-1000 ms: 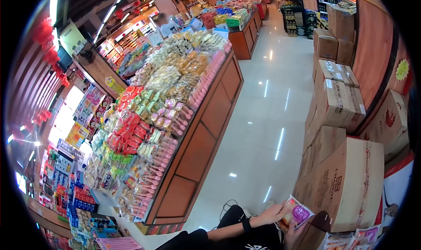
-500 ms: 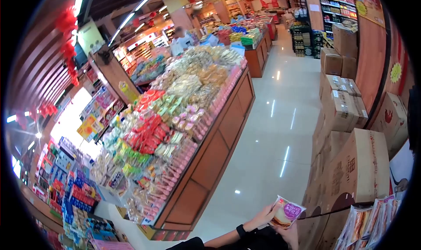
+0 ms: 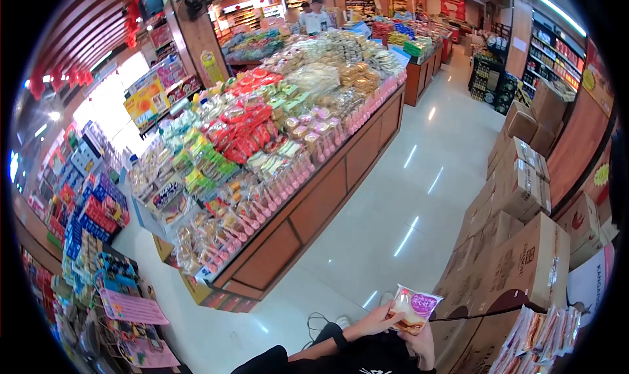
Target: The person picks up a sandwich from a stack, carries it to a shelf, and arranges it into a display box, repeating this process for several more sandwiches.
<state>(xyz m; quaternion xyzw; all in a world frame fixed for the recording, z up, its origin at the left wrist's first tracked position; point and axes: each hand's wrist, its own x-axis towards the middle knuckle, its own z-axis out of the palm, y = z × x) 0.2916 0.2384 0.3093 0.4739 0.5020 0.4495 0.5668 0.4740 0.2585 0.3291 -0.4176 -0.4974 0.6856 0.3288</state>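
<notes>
In front of my body, low in the head view, I hold a packaged bread (image 3: 415, 306) in a clear and white wrapper with a purple label. My left hand (image 3: 380, 319), with a black band on its wrist, grips the left edge of the pack, thumb across its front. My right hand (image 3: 418, 338) is closed on its lower edge. To the right, a stack of similar flat packs (image 3: 534, 341) in clear wrappers lies beside cardboard boxes.
A long wooden display counter (image 3: 314, 207) heaped with bagged snacks runs away on the left. Cardboard boxes (image 3: 524, 259) line the right side of the tiled aisle (image 3: 400, 197). A person (image 3: 317, 19) in white stands far back. Stacked goods (image 3: 105, 207) fill the left.
My view has turned, so the counter and boxes sit at a different tilt. The pack has shifted slightly left in view, still in both hands. More of my feet and clothing show.
</notes>
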